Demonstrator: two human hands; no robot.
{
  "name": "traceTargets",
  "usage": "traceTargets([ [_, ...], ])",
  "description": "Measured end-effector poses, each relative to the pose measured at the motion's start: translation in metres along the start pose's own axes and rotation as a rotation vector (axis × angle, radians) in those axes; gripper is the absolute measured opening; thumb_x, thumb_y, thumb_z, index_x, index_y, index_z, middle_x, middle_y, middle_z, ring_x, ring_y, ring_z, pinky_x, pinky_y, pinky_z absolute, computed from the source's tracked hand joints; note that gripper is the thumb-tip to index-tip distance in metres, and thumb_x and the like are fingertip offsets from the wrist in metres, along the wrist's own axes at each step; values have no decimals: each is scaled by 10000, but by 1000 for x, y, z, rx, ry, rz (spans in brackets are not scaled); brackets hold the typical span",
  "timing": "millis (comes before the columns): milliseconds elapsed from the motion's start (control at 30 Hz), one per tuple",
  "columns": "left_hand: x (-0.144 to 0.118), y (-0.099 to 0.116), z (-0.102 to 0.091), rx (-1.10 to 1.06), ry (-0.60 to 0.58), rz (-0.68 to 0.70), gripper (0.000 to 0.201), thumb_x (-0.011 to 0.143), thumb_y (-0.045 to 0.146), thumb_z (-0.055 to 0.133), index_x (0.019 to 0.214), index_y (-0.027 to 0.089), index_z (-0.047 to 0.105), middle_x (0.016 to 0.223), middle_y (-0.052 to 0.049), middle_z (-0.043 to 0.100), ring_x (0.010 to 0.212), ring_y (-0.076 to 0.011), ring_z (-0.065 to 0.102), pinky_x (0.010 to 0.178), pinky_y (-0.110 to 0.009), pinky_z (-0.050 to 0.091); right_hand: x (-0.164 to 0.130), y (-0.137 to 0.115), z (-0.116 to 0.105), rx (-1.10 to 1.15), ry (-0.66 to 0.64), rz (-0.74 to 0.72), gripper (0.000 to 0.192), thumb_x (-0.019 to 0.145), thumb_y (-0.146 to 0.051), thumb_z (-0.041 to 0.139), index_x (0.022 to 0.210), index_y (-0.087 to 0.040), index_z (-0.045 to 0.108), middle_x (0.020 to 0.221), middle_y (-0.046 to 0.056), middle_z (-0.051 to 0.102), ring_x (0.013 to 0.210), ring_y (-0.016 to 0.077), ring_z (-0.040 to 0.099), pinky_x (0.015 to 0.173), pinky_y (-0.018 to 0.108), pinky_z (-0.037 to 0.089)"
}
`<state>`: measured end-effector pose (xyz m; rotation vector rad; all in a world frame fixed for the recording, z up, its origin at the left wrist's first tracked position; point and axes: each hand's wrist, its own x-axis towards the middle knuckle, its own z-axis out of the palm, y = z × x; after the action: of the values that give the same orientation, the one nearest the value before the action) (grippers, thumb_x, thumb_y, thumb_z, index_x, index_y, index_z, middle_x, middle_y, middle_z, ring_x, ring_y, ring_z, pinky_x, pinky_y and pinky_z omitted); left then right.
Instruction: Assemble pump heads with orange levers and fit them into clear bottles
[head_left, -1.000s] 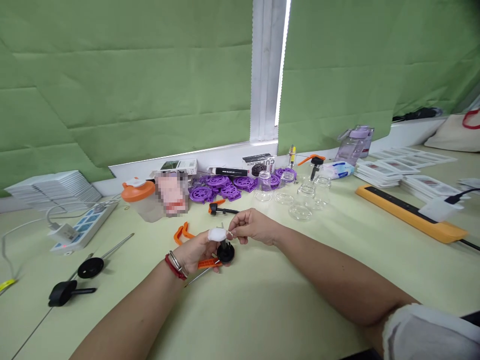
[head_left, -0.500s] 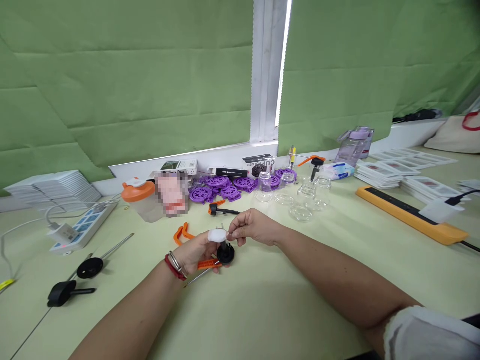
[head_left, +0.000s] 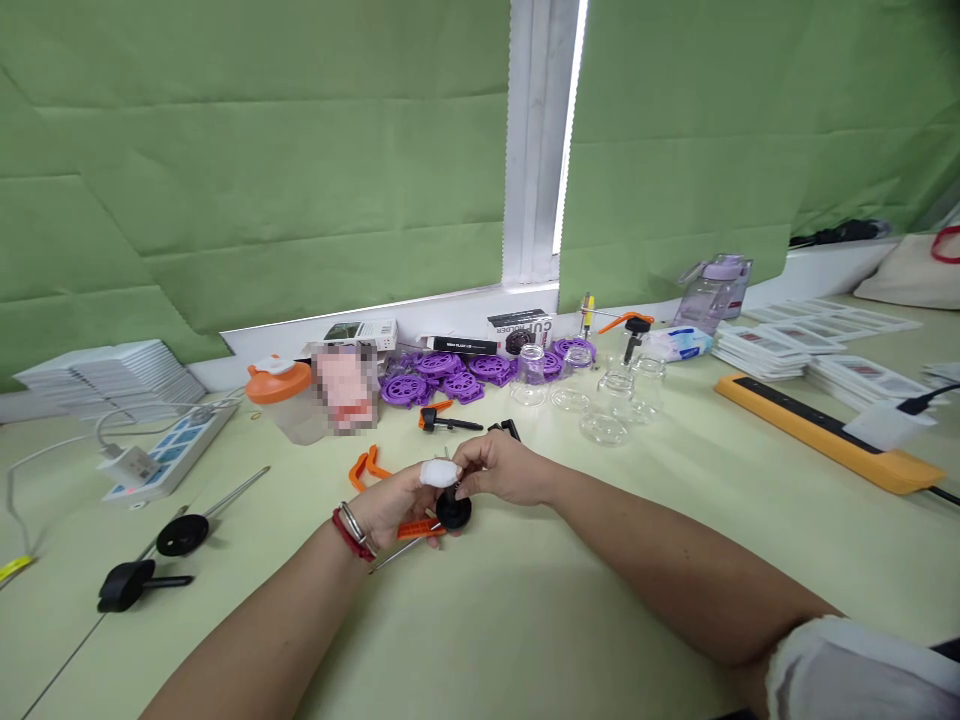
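Observation:
My left hand (head_left: 401, 500), with a white wrap on its thumb, is closed around a black round part (head_left: 454, 513) with an upright stem. An orange arm (head_left: 417, 528) and a thin metal rod (head_left: 397, 557) stick out below the same fingers. At the top of the stem my right hand (head_left: 499, 468) pinches its thumb and fingers together, touching or close to the part. Whatever lies between those fingertips is too small or hidden to make out. Behind the right hand, black pieces (head_left: 510, 428) show in part.
Orange curved handles (head_left: 367, 465) and a black-and-orange crank piece (head_left: 448, 420) lie beyond my hands. Purple discs (head_left: 442, 370) and clear glass jars (head_left: 615, 390) stand farther back. At left are a black disc (head_left: 183, 535), a black knob (head_left: 127, 585) and a power strip (head_left: 176, 455).
My right hand has come in from beside the stem to its top, its fingertips now lower against the black part. Black pieces show behind it. My left hand keeps its hold.

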<state>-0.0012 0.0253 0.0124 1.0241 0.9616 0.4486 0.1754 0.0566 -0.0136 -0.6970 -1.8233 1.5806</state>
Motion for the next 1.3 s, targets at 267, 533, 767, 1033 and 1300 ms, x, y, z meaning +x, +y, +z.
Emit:
traceTargets([
  [267, 0, 0, 0, 12, 16, -8, 371, 635, 464, 632, 844, 169, 551, 764, -70, 643, 665, -221, 623, 449, -251, 424, 1, 1, 0, 102, -41, 28, 223, 564, -223, 774, 716, -138, 634, 704, -20, 632, 689, 126, 591, 736, 284, 461],
  [533, 0, -2, -1, 26, 29, 10, 357, 646, 431, 624, 874, 162, 571, 796, -73, 641, 701, -220, 609, 505, -286, 464, 1, -2, 0, 33, -50, 21, 226, 553, -195, 777, 696, -131, 614, 645, -38, 594, 631, 105, 543, 676, 261, 445],
  [767, -2, 1, 3, 16, 41, -2, 361, 633, 432, 635, 846, 149, 569, 780, -91, 654, 704, -236, 614, 484, -273, 427, 1, 1, -1, 50, -64, 5, 209, 583, -190, 760, 733, -125, 630, 668, -27, 598, 660, 118, 564, 703, 276, 449],
  [1033, -1, -3, -1, 21, 14, 8, 372, 635, 418, 624, 908, 175, 555, 786, -70, 639, 704, -231, 619, 479, -273, 442, 2, 5, -3, 136, -79, 11, 262, 549, -217, 796, 739, -110, 652, 669, -12, 608, 663, 130, 573, 706, 298, 464],
  [1300, 1, -4, -3, 17, 6, 21, 424, 654, 415, 617, 1008, 191, 552, 812, -65, 626, 692, -220, 612, 473, -272, 442, 2, 8, -2, 92, -51, 4, 299, 533, -247, 818, 743, -111, 653, 649, -15, 598, 628, 121, 560, 658, 285, 467],
])
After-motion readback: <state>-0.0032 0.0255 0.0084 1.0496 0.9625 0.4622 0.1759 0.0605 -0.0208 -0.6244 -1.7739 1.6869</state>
